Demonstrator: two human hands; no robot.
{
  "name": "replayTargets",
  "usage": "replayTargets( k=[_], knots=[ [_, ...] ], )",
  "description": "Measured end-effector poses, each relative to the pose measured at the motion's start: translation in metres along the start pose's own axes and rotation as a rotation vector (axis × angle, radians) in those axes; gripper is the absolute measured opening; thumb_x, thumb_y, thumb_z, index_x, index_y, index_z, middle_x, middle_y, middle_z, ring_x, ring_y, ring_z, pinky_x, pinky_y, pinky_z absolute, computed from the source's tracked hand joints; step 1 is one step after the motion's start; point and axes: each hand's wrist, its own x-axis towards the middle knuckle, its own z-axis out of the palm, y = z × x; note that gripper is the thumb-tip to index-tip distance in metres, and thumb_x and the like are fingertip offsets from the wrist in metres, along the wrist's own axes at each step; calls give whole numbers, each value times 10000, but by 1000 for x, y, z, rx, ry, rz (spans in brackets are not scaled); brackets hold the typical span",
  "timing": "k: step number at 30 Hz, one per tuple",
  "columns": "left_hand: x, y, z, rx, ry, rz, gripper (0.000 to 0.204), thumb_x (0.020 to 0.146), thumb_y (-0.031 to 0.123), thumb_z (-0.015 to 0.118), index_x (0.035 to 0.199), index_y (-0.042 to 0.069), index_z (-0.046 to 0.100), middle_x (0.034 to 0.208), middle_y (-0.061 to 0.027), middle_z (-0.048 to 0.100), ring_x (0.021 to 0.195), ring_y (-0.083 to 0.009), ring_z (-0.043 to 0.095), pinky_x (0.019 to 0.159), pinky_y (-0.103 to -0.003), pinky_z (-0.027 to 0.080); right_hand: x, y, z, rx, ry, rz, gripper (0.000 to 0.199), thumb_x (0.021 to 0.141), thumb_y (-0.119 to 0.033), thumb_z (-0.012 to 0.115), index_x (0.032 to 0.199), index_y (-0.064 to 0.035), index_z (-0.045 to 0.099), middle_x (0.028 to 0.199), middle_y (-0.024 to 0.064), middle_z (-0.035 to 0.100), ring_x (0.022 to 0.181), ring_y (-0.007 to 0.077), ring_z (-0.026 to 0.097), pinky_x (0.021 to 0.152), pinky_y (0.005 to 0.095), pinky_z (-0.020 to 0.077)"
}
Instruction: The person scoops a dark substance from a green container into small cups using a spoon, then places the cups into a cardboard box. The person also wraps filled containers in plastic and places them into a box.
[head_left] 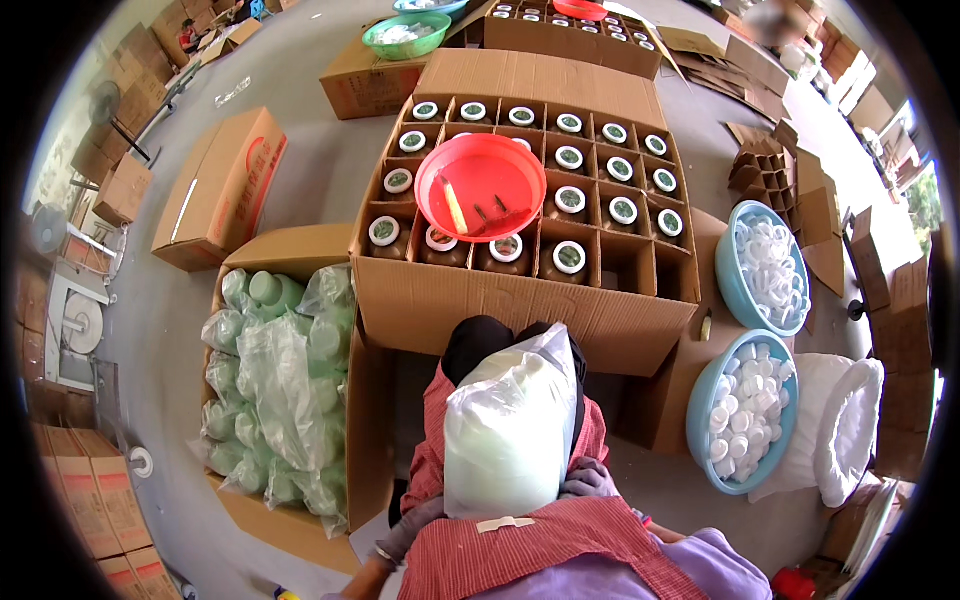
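A pale green container in a clear plastic bag (512,425) rests upright on my lap, against my red checked apron (520,550). My right hand (590,480), in a grey glove, is beside the bag's lower right edge with its fingers curled; what they hold, if anything, is hidden. On the other side, my gloved left hand (413,527) lies low by the apron's edge, its fingers mostly hidden. Ahead stands an open carton (520,310) divided into cells, many holding jars with white-rimmed lids (569,257). A red basin (480,188) with a few slim tools sits on top of them.
To the left, an open carton (370,430) holds bagged green containers (290,390). Right are blue basins of white rings (770,270) and white caps (745,410), beside a white sack (845,430). A closed carton (220,190) and a green basin (405,38) stand farther off.
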Motion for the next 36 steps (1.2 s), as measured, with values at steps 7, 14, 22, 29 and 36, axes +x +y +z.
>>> replayTargets(
  k=[7, 14, 22, 29, 36],
  knots=[
    [52, 65, -10, 345, -122, 277, 530, 812, 115, 706, 1312, 32, 551, 1187, -119, 645, 1060, -143, 615, 899, -336, 489, -24, 14, 1, 6, -334, -107, 340, 852, -231, 537, 1177, -226, 638, 1198, 10, 581, 1216, 245, 464, 1062, 437, 344],
    [-52, -153, -85, -270, 195, -116, 475, 883, 203, 650, 1330, 79, 549, 1217, -119, 625, 1088, -253, 607, 955, -413, 470, 104, -34, -56, 618, -226, 132, 225, 845, -50, 594, 1050, -24, 683, 1099, 146, 617, 951, 289, 646, 832, 350, 532],
    [60, -6, -123, -1384, 681, 445, 286, 920, 127, 499, 1169, 20, 590, 1198, -101, 641, 1102, -270, 612, 970, -446, 520, 437, -33, 30, 632, 17, -234, 331, 878, -75, 545, 1191, 3, 618, 1333, 202, 517, 1212, 388, 514, 1029, 412, 425],
    [236, -72, -289, -860, 1429, 515, 152, 875, -53, 512, 1011, -61, 579, 1025, -165, 609, 894, -276, 629, 816, -512, 619, 486, 17, 132, 401, -209, -310, 259, 874, -138, 582, 1096, -19, 640, 1169, 192, 594, 1078, 372, 570, 971, 431, 455],
    [285, -170, -376, -81, 1329, -411, 522, 758, 398, 668, 1050, -35, 672, 1114, -288, 656, 1055, -436, 626, 923, -458, 484, 508, 29, 116, 48, -293, -559, 319, 781, -131, 647, 1084, -38, 616, 1171, 143, 561, 1177, 343, 511, 957, 458, 457]
  ],
)
